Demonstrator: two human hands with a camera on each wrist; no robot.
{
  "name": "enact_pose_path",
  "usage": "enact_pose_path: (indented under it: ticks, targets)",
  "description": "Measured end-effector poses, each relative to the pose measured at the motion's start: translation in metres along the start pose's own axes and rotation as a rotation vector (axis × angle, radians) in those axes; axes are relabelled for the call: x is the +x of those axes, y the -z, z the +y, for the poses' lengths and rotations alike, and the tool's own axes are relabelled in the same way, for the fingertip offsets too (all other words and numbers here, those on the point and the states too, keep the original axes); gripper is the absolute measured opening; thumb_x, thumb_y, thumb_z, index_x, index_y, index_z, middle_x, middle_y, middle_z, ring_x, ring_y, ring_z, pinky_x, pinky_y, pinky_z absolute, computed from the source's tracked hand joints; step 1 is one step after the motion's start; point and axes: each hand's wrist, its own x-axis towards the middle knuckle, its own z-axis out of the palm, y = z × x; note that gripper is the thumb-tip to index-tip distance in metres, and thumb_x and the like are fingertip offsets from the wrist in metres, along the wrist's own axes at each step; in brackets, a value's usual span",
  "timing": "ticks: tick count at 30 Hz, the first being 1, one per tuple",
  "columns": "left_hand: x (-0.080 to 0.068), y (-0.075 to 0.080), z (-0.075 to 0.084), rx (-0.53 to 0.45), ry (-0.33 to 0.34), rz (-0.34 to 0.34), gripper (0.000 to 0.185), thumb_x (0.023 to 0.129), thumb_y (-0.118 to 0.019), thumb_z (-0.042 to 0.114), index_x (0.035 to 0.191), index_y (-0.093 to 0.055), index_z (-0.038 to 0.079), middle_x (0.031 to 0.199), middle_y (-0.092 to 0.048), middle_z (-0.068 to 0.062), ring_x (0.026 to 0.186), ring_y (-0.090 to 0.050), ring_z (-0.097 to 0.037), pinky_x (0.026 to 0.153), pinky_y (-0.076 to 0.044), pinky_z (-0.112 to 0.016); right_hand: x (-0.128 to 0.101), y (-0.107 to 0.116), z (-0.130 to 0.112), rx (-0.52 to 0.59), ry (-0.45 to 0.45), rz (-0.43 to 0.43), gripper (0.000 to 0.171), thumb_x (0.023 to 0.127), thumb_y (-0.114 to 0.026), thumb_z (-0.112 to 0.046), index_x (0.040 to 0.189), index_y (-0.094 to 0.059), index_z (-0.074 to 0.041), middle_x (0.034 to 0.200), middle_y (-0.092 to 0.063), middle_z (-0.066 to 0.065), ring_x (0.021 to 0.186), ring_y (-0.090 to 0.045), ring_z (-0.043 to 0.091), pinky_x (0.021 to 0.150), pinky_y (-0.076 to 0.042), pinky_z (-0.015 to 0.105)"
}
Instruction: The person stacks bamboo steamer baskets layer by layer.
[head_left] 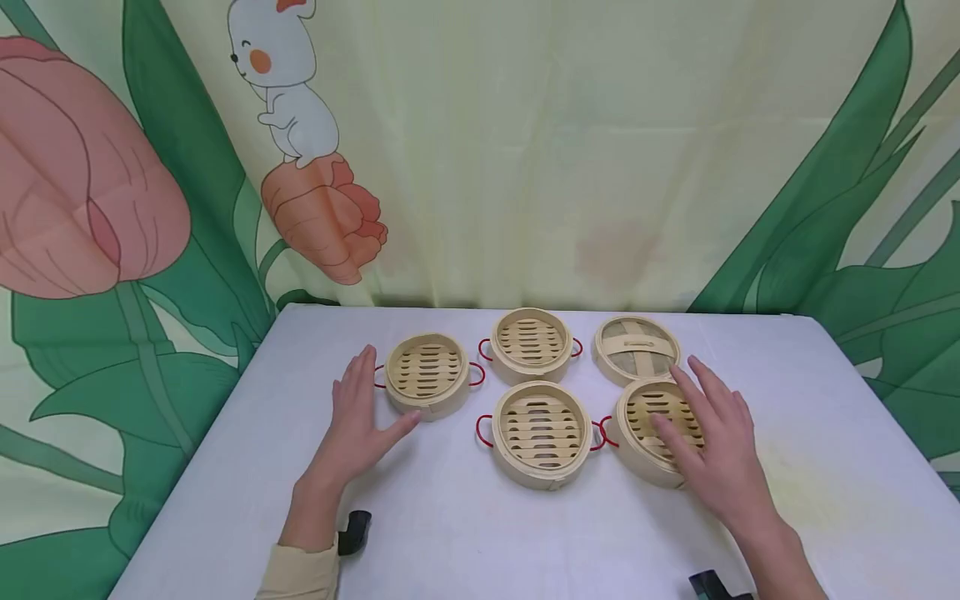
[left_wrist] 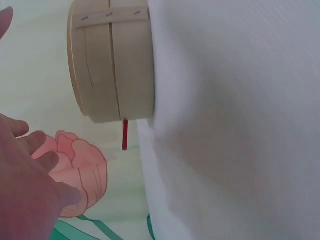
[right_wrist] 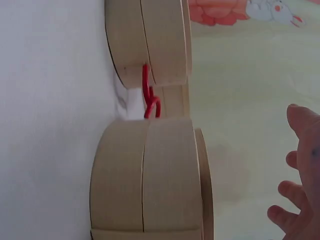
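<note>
My right hand [head_left: 712,446] hovers flat, fingers straight and slightly spread, over the front-right bamboo steamer basket [head_left: 647,433] on the white table [head_left: 825,500]; the basket sits upright, open side up, its slats running left to right and one red loop handle [head_left: 606,431] pointing left toward the middle basket [head_left: 540,433]. My left hand [head_left: 360,417] lies open beside the left basket [head_left: 427,375], thumb tip at its front wall, gripping nothing. Behind my right fingertips the woven lid [head_left: 636,348] lies flat, next to the rear basket [head_left: 531,343].
</note>
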Motion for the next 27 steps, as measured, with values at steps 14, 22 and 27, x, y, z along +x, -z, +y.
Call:
enact_pose_path:
  ticks: [14, 22, 27]
  targets:
    - [0.015, -0.013, 0.005, -0.136, 0.037, -0.015, 0.113, 0.086, -0.079, 0.042, 0.161, -0.003, 0.004, 0.166, -0.006, -0.017, 0.152, -0.001, -0.035, 0.117, 0.002, -0.061, -0.005, -0.034, -0.026, 0.054, 0.149, -0.034, 0.063, 0.090, -0.076, -0.028, 0.146, -0.054, -0.009, 0.154, -0.041, 0.017, 0.138, -0.038, 0.039, 0.113, -0.021, 0.058]
    - [0.019, -0.019, 0.002, -0.187, 0.107, -0.032, 0.118, 0.083, -0.081, 0.045, 0.162, -0.001, 0.009, 0.167, -0.003, -0.015, 0.151, -0.001, -0.035, 0.117, -0.011, -0.060, -0.007, -0.045, -0.032, 0.058, 0.228, -0.045, 0.062, 0.096, -0.067, -0.046, 0.145, -0.055, -0.010, 0.154, -0.042, 0.015, 0.136, -0.041, 0.038, 0.110, -0.024, 0.054]
    - [0.023, -0.022, 0.003, -0.222, 0.160, -0.045, 0.118, 0.084, -0.080, 0.046, 0.162, 0.000, 0.010, 0.167, -0.001, -0.014, 0.152, 0.000, -0.034, 0.116, -0.015, -0.061, -0.008, -0.053, -0.035, 0.061, 0.268, -0.048, 0.067, 0.100, -0.052, -0.059, 0.144, -0.056, -0.009, 0.152, -0.044, 0.017, 0.135, -0.042, 0.037, 0.115, -0.021, 0.045]
